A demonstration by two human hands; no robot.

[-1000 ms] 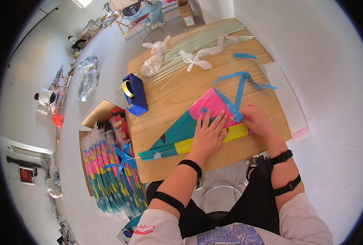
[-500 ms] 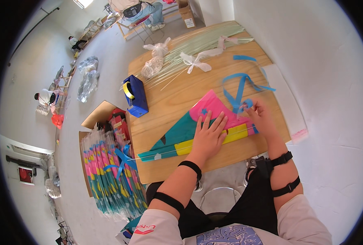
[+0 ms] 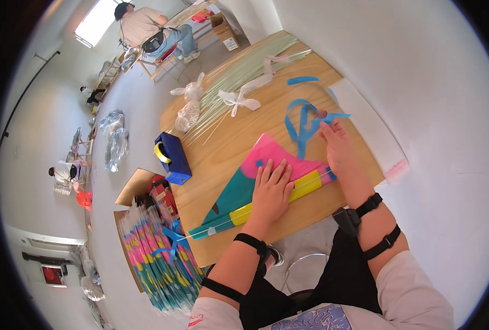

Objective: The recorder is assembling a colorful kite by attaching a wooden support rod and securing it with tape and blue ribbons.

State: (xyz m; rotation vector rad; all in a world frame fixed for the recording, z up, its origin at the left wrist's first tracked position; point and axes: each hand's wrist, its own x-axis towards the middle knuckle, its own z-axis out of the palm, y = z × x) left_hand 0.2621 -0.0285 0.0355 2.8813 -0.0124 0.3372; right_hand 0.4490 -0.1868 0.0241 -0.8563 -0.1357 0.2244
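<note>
A folded piece of thin kite fabric (image 3: 236, 190) in teal, pink and yellow lies on the wooden table in front of me. A thin pale rod (image 3: 197, 233) runs along its near edge and sticks out past the left corner. My left hand (image 3: 272, 192) rests flat on the fabric with its fingers spread, over the pink and yellow parts. Beyond the fabric's right end, my right hand (image 3: 338, 143) pinches a blue ribbon (image 3: 291, 129), which loops on the tabletop to the left of the fingers. The ribbon's exact grip point is partly hidden by the fingers.
A blue tape dispenser (image 3: 174, 159) stands at the table's left edge. Pale thin rods (image 3: 233, 77) and knotted plastic bags (image 3: 188, 113) lie at the back. A carton of bagged colourful pieces (image 3: 159, 258) sits left. Two or more people work farther off.
My right hand has moved away from the fabric's right end, farther up the table, carrying the ribbon. The left hand stays on the fabric. The whole view has shifted.
</note>
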